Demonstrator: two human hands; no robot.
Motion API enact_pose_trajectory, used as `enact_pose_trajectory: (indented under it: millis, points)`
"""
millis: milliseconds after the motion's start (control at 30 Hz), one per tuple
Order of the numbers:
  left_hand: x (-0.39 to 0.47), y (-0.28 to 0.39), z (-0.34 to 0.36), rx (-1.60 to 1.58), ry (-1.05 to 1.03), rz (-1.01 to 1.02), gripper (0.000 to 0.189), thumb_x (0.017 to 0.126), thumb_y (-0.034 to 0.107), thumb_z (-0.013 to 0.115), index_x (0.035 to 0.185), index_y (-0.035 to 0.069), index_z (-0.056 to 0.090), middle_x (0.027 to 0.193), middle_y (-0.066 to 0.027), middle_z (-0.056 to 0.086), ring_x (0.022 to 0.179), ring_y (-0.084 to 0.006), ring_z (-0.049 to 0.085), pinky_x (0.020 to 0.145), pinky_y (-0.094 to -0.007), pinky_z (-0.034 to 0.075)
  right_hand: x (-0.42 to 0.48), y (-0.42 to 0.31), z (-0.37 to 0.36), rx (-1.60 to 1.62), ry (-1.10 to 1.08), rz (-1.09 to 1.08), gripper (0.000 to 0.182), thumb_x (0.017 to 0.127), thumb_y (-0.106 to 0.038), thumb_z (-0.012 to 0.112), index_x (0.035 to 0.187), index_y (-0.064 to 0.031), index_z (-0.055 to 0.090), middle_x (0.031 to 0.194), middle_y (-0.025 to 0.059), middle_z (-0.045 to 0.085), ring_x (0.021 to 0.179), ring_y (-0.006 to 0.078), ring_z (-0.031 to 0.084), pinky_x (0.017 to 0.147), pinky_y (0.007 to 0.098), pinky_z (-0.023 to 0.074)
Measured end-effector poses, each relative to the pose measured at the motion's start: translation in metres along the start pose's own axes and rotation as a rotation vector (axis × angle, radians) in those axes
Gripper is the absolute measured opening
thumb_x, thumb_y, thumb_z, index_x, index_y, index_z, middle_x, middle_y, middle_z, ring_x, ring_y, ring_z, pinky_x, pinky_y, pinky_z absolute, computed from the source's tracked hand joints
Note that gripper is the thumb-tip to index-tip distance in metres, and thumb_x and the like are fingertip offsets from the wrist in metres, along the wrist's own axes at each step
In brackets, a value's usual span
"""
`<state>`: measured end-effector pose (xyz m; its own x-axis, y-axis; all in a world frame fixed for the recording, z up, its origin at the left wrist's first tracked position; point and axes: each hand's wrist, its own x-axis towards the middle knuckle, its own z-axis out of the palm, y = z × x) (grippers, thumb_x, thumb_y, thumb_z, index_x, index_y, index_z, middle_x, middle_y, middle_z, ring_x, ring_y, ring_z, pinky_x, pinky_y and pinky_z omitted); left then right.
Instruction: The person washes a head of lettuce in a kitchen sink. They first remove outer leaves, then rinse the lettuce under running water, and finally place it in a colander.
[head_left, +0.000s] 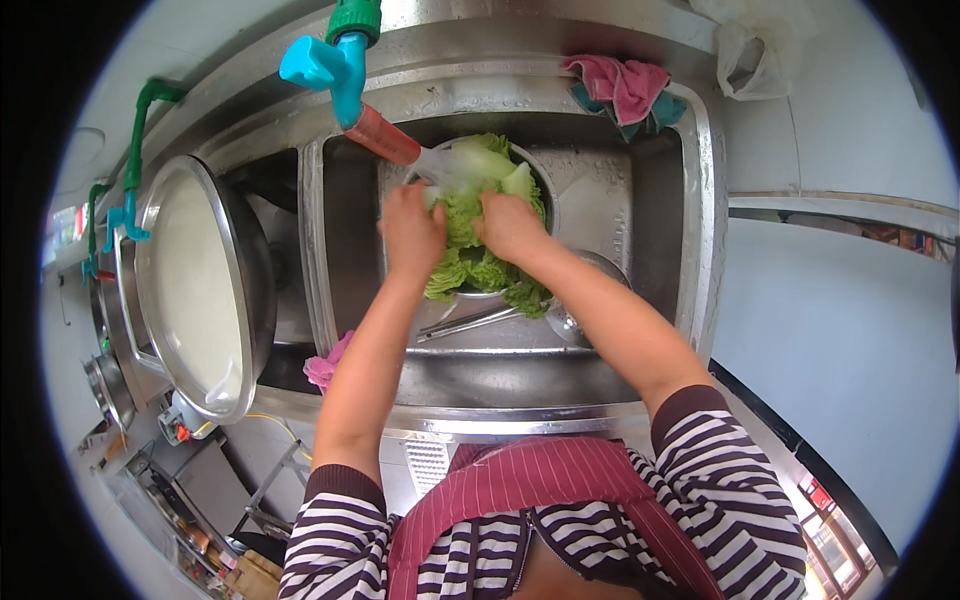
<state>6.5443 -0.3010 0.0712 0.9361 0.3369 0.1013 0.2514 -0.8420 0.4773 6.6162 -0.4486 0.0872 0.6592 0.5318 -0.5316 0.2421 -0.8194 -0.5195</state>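
Leafy green cabbage (466, 217) fills a round metal bowl (553, 196) in the sink basin, some leaves hanging over its near rim. Water runs onto the leaves from a red hose (382, 135) fixed to a blue plastic tap (349, 79). My left hand (414, 229) is at the bowl's left side, fingers curled at the leaves. My right hand (514, 225) grips a cabbage leaf over the middle of the bowl. The left fingertips are partly hidden by spray, so its hold is unclear.
Beside the bowl lies a perforated metal ladle (568, 324) with its handle (469, 324). A large pan (196, 289) of whitish content stands over the left basin. Pink cloths drape the back rim (626, 84) and the divider's near end (328, 369). A plastic bag (742, 71) hangs back right.
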Motion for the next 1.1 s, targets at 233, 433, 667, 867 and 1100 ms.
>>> enact_pose_trajectory:
  millis: [233,433,667,867,1100]
  points:
    - [0.036,-0.072,0.083,-0.172,-0.378,-0.23,0.042,0.086,0.038,0.054,0.102,0.0,0.062,0.1,-0.0231,0.06,0.088,-0.037,0.06,0.08,-0.0419,0.046,0.063,0.024,0.073,0.294,0.253,0.124,0.071,0.074,-0.044,0.065,0.117,0.009,0.047,0.114,0.0285,0.054,0.107,0.0375,0.054,0.09,0.0404,0.0437]
    - [0.042,-0.015,0.01,-0.956,-0.717,-0.749,0.049,0.082,0.028,0.065,0.121,0.002,0.049,0.107,-0.0107,0.06,0.095,-0.019,0.059,0.08,-0.0337,0.048,0.033,0.042,0.039,0.716,0.067,-0.237,0.068,0.066,-0.022,0.073,0.122,0.0051,0.045,0.117,0.0194,0.055,0.108,0.0253,0.053,0.091,0.0328,0.0414]
    - [0.017,-0.019,-0.024,-0.978,-0.61,-0.316,0.046,0.078,0.005,0.064,0.121,0.001,0.048,0.104,-0.0076,0.058,0.091,-0.0162,0.058,0.079,-0.0315,0.048,0.017,0.036,0.026,0.833,0.04,-0.34,0.064,0.067,-0.021,0.075,0.12,0.0016,0.047,0.11,0.0179,0.059,0.105,0.0259,0.056,0.089,0.0337,0.0432]
    - [0.019,-0.014,-0.025,-0.735,-0.61,-0.317,0.04,0.079,0.01,0.067,0.115,0.001,0.053,0.099,-0.0066,0.06,0.088,-0.0116,0.056,0.077,-0.0276,0.046,0.005,0.014,0.006,0.167,0.128,-0.481,0.041,0.064,-0.034,0.074,0.09,-0.0034,0.064,0.086,0.0178,0.064,0.082,0.0328,0.061,0.071,0.0383,0.0483]
    - [0.031,-0.005,-0.042,-0.597,-0.695,-0.026,0.04,0.073,0.011,0.074,0.108,0.001,0.058,0.098,-0.0033,0.06,0.09,-0.0102,0.054,0.079,-0.0257,0.044,-0.005,0.008,-0.02,0.164,0.113,-0.349,0.053,0.063,-0.028,0.079,0.103,-0.0017,0.056,0.099,0.0192,0.062,0.092,0.0294,0.06,0.079,0.0341,0.047]
